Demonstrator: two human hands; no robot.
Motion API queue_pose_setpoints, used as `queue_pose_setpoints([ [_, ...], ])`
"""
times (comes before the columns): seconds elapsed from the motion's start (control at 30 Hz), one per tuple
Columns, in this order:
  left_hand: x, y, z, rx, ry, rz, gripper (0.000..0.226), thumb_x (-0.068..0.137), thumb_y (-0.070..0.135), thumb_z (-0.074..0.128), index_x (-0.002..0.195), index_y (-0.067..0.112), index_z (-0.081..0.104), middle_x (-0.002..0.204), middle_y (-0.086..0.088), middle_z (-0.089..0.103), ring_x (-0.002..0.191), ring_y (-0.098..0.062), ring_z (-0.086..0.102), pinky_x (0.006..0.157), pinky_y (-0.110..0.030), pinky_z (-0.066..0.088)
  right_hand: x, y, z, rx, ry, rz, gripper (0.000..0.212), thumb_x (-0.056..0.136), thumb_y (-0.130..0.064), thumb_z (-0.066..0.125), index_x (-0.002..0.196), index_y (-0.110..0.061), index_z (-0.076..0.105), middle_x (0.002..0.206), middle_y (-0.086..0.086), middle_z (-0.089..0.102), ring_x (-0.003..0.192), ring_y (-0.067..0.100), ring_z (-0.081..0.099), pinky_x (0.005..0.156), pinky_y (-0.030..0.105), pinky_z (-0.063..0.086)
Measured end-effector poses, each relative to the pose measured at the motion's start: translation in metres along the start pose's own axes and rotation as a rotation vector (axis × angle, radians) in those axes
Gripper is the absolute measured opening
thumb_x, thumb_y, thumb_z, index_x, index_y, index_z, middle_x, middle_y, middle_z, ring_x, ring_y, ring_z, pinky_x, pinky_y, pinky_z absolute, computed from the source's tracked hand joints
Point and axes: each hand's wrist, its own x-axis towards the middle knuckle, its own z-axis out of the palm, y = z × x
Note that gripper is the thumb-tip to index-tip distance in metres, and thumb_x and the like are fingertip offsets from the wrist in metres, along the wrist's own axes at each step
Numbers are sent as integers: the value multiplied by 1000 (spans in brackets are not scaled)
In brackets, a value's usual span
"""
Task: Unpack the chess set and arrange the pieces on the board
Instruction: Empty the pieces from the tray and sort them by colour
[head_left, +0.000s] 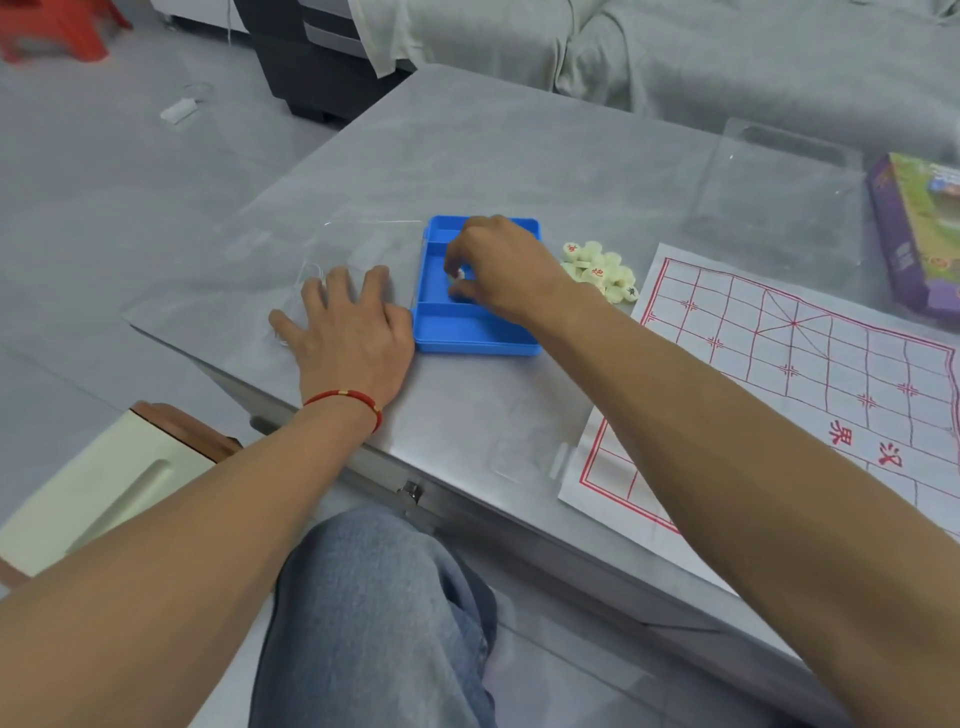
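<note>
Head view, left to right. The left hand (349, 326) lies flat with fingers spread on the clear plastic lid (332, 270), pressing it against the grey worktop (467, 156) just beside the tray; it grasps nothing.

The blue tray (467, 332) stands touching the lid's right edge and is divided into compartments. The near compartment and the visible part of the far one show bare blue floor. The middle compartment is partly hidden by the right hand (498, 270), whose curled fingertips pinch a single pale piece (459, 274) inside it. Whether more pieces lie beneath the hand cannot be told.

Just right of the tray, a small heap of cream disc pieces (600, 270) marked with red and dark characters rests on the worktop, near the far corner of the board.

The paper board (810, 364), printed with a red grid, lies unfolded near the right edge and carries no pieces. Beyond it stand a second clear plastic cover (774, 197) and a purple box (914, 228), the contents of which are not visible.

Judged progress: unpacking appears nearly complete, the tray being almost emptied and the board spread out. Arrangement has not begun; every piece in the heap remains to be sorted and set on the grid.
</note>
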Motion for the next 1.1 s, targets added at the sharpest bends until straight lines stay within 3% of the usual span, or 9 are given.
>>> queue_pose_setpoints([
  [0.07,0,0,0,-3,4,7,42,95,32,32,135,27,46,134,-11,47,128,-35,38,101,-71,27,-6,0,-1,-5,-6,-4,18,81,-14,68,96,-5,72,98,13,71,96,33,64,78,46,56],
  [0.17,-1,-1,0,-9,11,10,41,95,31,33,134,27,46,135,-11,46,128,-35,38,102,-72,26,-16,7,-9,69,69,2,21,86,-16,64,104,-13,73,102,5,73,100,25,63,81,38,52],
  [0.3,0,-1,2,-7,17,10,41,94,30,33,132,27,47,130,-12,48,124,-36,39,99,-70,28,-35,47,-29,92,270,219,20,85,-21,60,100,-19,73,99,1,73,97,25,65,81,40,54],
  [0.47,0,-2,1,-18,15,8,39,94,30,33,130,26,47,128,-11,47,122,-35,39,98,-69,30,-62,82,-34,43,221,323,19,89,-28,64,103,-22,74,97,-6,74,102,22,61,75,32,46],
  [0.73,0,-5,1,-11,-17,-19,42,94,36,32,133,32,49,150,-22,28,136,-45,26,107,-69,23,-110,59,-36,212,403,398,25,90,-19,55,102,-22,77,96,-6,76,86,17,65,82,40,56],
  [0.83,-4,-3,-4,-3,-86,-107,43,94,44,27,135,45,41,157,-26,14,144,-51,11,112,-73,4,-134,24,-25,259,347,391,28,94,-20,56,114,-22,75,106,-1,75,93,19,66,87,41,55],
  [0.93,-8,-4,-12,-28,-162,-200,50,92,55,26,142,54,29,159,-29,7,146,-51,6,112,-72,-1,-146,-10,-15,279,169,363,36,97,-20,54,131,-15,63,125,7,68,111,26,62,97,41,51],
  [1.03,-9,-10,-20,-59,-197,-240,66,86,69,30,149,52,18,150,-31,27,142,-45,21,115,-64,9,-146,-23,-12,248,76,393,26,98,-24,48,117,-12,61,113,11,67,98,28,61,90,44,52],
  [1.1,-11,-14,-31,-103,-186,-238,76,82,70,44,150,46,21,136,-27,42,130,-43,36,110,-57,25,-146,-26,-12,278,79,411,30,100,-26,47,122,-12,61,111,11,68,97,29,63,90,43,53],
])
